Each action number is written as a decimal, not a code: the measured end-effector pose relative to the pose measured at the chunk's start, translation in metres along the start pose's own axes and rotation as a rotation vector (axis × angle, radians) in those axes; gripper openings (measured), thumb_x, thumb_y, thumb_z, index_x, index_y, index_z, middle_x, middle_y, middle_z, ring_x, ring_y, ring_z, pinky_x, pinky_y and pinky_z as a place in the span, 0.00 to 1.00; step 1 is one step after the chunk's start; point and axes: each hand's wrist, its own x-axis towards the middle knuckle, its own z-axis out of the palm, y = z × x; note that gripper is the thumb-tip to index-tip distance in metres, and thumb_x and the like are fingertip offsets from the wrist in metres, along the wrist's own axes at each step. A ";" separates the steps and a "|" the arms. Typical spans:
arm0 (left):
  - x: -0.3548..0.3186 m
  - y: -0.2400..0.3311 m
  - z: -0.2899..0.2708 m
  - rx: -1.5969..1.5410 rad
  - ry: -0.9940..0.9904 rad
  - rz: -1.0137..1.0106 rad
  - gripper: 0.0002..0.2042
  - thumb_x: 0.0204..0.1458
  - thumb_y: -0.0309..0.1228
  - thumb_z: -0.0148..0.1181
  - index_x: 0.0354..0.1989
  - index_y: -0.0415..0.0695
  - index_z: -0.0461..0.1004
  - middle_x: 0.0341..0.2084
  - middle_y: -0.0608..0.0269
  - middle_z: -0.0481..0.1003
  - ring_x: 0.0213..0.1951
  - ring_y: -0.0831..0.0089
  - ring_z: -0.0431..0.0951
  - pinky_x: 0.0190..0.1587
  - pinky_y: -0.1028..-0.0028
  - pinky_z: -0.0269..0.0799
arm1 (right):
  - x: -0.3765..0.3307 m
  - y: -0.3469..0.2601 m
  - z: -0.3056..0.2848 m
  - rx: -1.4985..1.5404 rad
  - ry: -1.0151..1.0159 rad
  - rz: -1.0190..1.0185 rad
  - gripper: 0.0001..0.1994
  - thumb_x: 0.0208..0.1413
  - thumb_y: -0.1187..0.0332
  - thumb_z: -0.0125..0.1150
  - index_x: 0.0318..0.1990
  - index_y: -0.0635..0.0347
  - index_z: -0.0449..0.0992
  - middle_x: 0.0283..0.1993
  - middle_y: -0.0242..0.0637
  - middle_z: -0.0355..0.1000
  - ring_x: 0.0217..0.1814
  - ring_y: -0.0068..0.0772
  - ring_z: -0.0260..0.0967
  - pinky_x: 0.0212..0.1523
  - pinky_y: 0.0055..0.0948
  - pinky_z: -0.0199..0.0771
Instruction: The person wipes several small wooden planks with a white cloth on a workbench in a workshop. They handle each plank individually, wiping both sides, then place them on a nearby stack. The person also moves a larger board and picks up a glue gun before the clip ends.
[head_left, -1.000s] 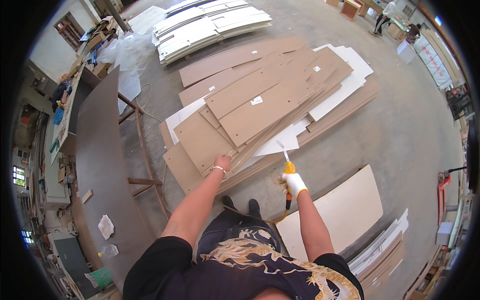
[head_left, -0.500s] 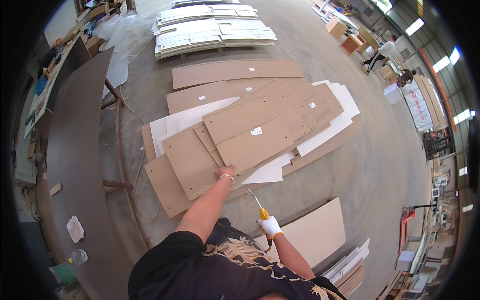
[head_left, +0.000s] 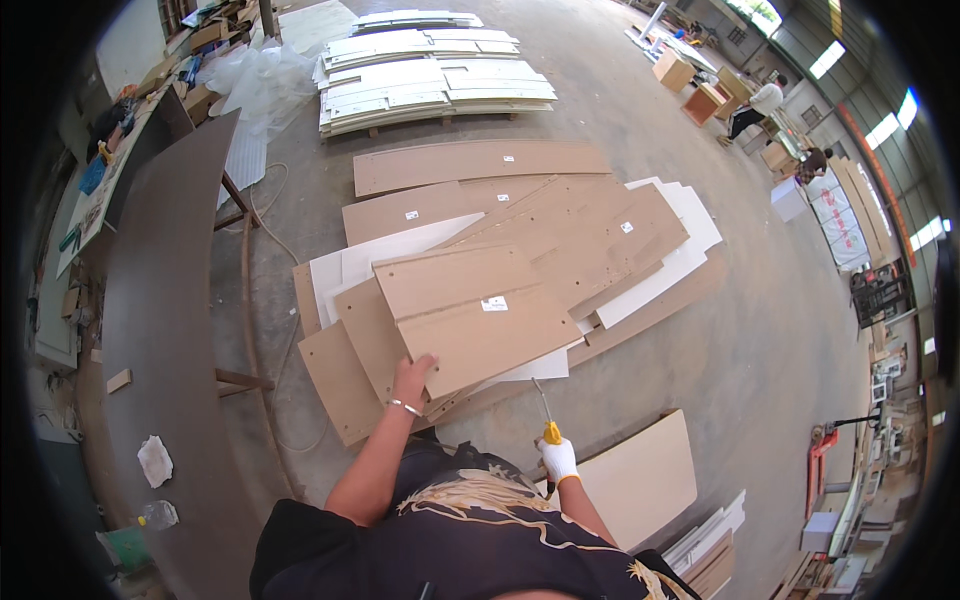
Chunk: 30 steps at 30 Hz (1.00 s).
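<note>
A brown rectangular board (head_left: 530, 340) with a white label lies uppermost on a spread pile of panels in front of me. My left hand (head_left: 412, 378), bare with a bracelet at the wrist, is closed on its near left edge, fingers over the top face. In a white glove, my right hand (head_left: 558, 458) grips a yellow air blow gun (head_left: 551, 432), whose thin metal nozzle points up and away, close to the pile's near edge. Under the board lie more brown panels (head_left: 600, 235) and white panels (head_left: 680, 245), overlapping at different angles.
A long dark tabletop (head_left: 160, 330) on a metal frame runs along my left. Beyond the pile stand stacked white panels (head_left: 440, 88). A beige board (head_left: 640, 480) lies near my right side. A hose (head_left: 278, 420) crosses the floor. Two people work at the far right.
My left hand has pulled the top board left and toward me, uncovering panels behind it. My right hand with the blow gun has shifted slightly right.
</note>
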 end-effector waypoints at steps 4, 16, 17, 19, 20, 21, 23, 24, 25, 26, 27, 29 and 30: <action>-0.031 0.074 0.089 0.133 -0.007 0.311 0.16 0.53 0.23 0.63 0.50 0.31 0.77 0.42 0.53 0.82 0.39 0.66 0.84 0.42 0.65 0.80 | 0.009 -0.006 -0.019 0.028 -0.060 0.038 0.14 0.56 0.61 0.69 0.37 0.66 0.80 0.28 0.38 0.77 0.20 0.34 0.74 0.23 0.37 0.72; -0.017 0.051 0.088 0.153 0.018 0.316 0.15 0.58 0.24 0.64 0.52 0.31 0.76 0.42 0.54 0.82 0.39 0.66 0.84 0.41 0.63 0.82 | 0.006 0.019 -0.021 0.111 -0.089 0.038 0.15 0.60 0.61 0.66 0.42 0.67 0.83 0.27 0.40 0.79 0.23 0.35 0.76 0.30 0.37 0.77; -0.011 0.044 0.064 0.155 0.034 0.202 0.16 0.59 0.24 0.64 0.54 0.30 0.74 0.44 0.53 0.82 0.42 0.63 0.85 0.45 0.61 0.83 | 0.007 0.023 -0.030 0.215 0.047 0.055 0.14 0.59 0.62 0.67 0.41 0.67 0.83 0.27 0.38 0.79 0.23 0.33 0.76 0.29 0.38 0.76; -0.003 0.016 0.029 0.054 0.043 0.058 0.18 0.60 0.25 0.63 0.57 0.30 0.72 0.48 0.50 0.81 0.47 0.57 0.84 0.51 0.56 0.83 | 0.008 0.030 -0.047 0.347 0.150 0.118 0.14 0.59 0.63 0.67 0.41 0.68 0.83 0.29 0.37 0.80 0.24 0.32 0.76 0.30 0.38 0.76; -0.001 0.000 0.018 -0.039 0.042 0.015 0.19 0.61 0.25 0.63 0.58 0.30 0.71 0.49 0.49 0.80 0.49 0.55 0.84 0.53 0.54 0.83 | 0.010 0.032 -0.054 0.182 -0.093 0.089 0.14 0.59 0.63 0.67 0.41 0.67 0.83 0.30 0.38 0.80 0.25 0.32 0.77 0.31 0.38 0.77; 0.001 -0.011 0.009 -0.131 0.074 -0.046 0.19 0.62 0.26 0.62 0.59 0.30 0.70 0.51 0.48 0.79 0.51 0.53 0.83 0.55 0.52 0.82 | 0.010 0.033 -0.060 0.002 -0.248 0.029 0.13 0.59 0.63 0.67 0.41 0.66 0.83 0.31 0.38 0.80 0.26 0.32 0.77 0.32 0.38 0.77; 0.003 -0.031 0.005 -0.263 -0.022 -0.072 0.19 0.64 0.26 0.60 0.61 0.30 0.69 0.54 0.45 0.78 0.54 0.51 0.82 0.58 0.51 0.80 | 0.012 0.034 -0.064 -0.250 -0.649 -0.219 0.10 0.58 0.62 0.69 0.38 0.61 0.83 0.28 0.35 0.79 0.20 0.31 0.73 0.26 0.32 0.73; 0.002 -0.038 0.007 -0.332 -0.032 -0.124 0.19 0.64 0.26 0.59 0.61 0.30 0.68 0.55 0.44 0.77 0.55 0.49 0.81 0.60 0.50 0.79 | 0.012 0.034 -0.064 -0.306 -0.539 -0.516 0.09 0.59 0.64 0.67 0.39 0.60 0.84 0.28 0.34 0.79 0.21 0.30 0.73 0.26 0.30 0.71; 0.000 -0.042 0.013 -0.342 -0.071 -0.089 0.19 0.65 0.26 0.58 0.61 0.30 0.68 0.55 0.44 0.77 0.56 0.49 0.80 0.60 0.50 0.79 | 0.013 0.033 -0.060 -0.356 -0.553 -0.780 0.08 0.60 0.65 0.66 0.39 0.59 0.84 0.27 0.32 0.78 0.22 0.29 0.73 0.26 0.29 0.70; -0.001 -0.041 0.021 -0.355 -0.086 -0.087 0.19 0.65 0.26 0.58 0.61 0.30 0.68 0.56 0.45 0.77 0.56 0.50 0.80 0.61 0.49 0.78 | 0.011 0.033 -0.057 -0.058 -0.481 -0.358 0.07 0.60 0.67 0.65 0.39 0.60 0.84 0.26 0.32 0.77 0.21 0.28 0.73 0.25 0.30 0.69; -0.005 -0.040 0.030 -0.372 -0.089 -0.077 0.19 0.65 0.27 0.57 0.61 0.30 0.68 0.56 0.45 0.77 0.57 0.50 0.80 0.62 0.49 0.78 | 0.011 0.032 -0.051 0.168 -0.266 -0.119 0.07 0.59 0.68 0.66 0.39 0.61 0.84 0.26 0.32 0.77 0.21 0.26 0.72 0.25 0.30 0.69; -0.010 -0.032 0.048 -0.429 -0.117 -0.106 0.18 0.65 0.25 0.56 0.60 0.30 0.69 0.55 0.46 0.77 0.56 0.51 0.80 0.62 0.50 0.77 | 0.006 0.030 -0.042 0.230 -0.087 -0.066 0.07 0.59 0.68 0.67 0.38 0.62 0.84 0.26 0.33 0.77 0.19 0.26 0.70 0.23 0.31 0.69; -0.013 -0.027 0.059 -0.437 -0.085 -0.077 0.17 0.65 0.25 0.55 0.59 0.29 0.69 0.55 0.47 0.77 0.56 0.50 0.80 0.62 0.50 0.77 | 0.002 0.029 -0.037 0.116 -0.349 -0.242 0.07 0.60 0.67 0.66 0.38 0.62 0.84 0.24 0.33 0.76 0.18 0.27 0.69 0.21 0.32 0.67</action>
